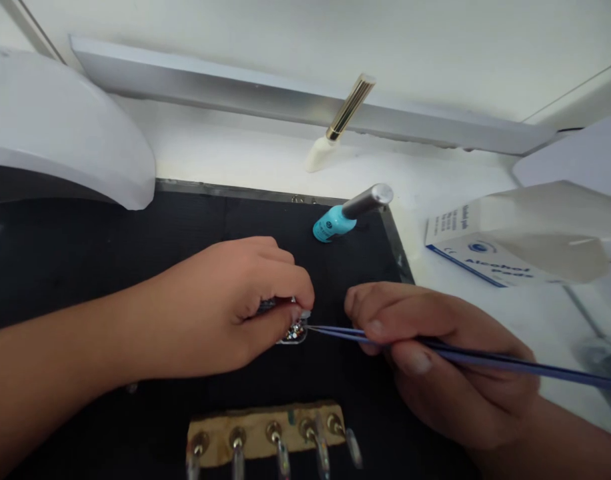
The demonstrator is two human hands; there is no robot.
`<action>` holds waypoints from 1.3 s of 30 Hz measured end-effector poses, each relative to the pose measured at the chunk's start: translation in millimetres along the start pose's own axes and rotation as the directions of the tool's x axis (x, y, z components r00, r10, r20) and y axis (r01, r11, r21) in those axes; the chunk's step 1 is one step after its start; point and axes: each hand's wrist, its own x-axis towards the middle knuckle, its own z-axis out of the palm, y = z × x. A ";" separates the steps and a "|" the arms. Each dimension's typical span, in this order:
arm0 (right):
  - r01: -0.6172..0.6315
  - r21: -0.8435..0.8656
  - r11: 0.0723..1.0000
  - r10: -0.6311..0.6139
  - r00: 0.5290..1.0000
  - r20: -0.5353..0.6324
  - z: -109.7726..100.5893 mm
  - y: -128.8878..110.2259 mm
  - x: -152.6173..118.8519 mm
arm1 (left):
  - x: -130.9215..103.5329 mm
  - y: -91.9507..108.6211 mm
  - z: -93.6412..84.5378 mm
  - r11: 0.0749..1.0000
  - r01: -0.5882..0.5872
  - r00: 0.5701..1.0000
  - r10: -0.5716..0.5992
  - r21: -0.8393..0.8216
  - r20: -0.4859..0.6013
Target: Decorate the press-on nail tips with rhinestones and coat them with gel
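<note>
My left hand (pixel 240 307) is closed at the middle of the black mat, with thumb and index finger pinched at a small clear case of rhinestones (pixel 295 332). Part of the case is hidden under that hand. In my right hand (pixel 435 340) are purple tweezers (pixel 465 357), gripped between thumb and fingers. Their narrow tips point left and reach the right edge of the case. Whether a stone sits between the tips is too small to tell. Nearer to me, a tan strip (pixel 255 437) bears several round metal stands with clear nail tips on them.
A turquoise polish bottle (pixel 334 223) stands on the black mat (pixel 195 220) beyond my hands. Behind it is a white bottle with a gold cap (pixel 351 107). An alcohol pads box (pixel 485 257) sits at right, and a white curved device (pixel 75 127) at upper left.
</note>
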 end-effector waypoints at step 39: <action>0.082 -0.395 0.915 0.033 0.960 0.277 -0.2 -9.8 10.4 | 1.6 2.3 -2.3 0.998 0.055 0.998 -0.054 -0.011 0.034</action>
